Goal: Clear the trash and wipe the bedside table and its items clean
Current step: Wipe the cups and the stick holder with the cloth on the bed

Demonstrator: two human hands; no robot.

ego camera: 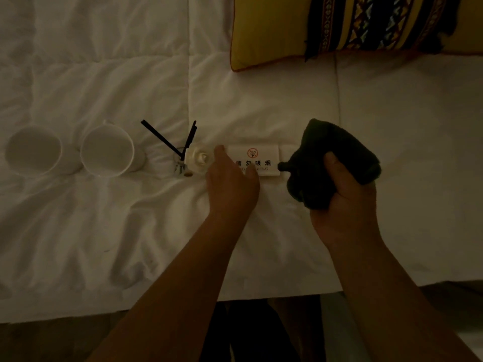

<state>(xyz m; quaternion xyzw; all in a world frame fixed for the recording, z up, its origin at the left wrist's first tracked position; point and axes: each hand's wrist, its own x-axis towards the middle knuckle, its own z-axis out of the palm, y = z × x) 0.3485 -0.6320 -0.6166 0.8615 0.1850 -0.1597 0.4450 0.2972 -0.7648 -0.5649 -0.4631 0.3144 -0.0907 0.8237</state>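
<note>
A white no-smoking sign (264,155) lies flat on the white bed cover. My left hand (231,182) rests on the sign's left end, fingers curled over its near edge. Whether it grips the sign I cannot tell. My right hand (345,202) holds a bunched dark cloth (332,155) just right of the sign, slightly above the cover. Left of the sign stands a small glass diffuser bottle (197,160) with two black reed sticks (163,139). Two white cups (108,151) (34,151) sit further left, openings facing up.
A yellow pillow with a dark patterned band (352,27) lies at the back right. The white bed cover (130,244) fills most of the view; its near edge drops to the floor at the bottom. The room is dim.
</note>
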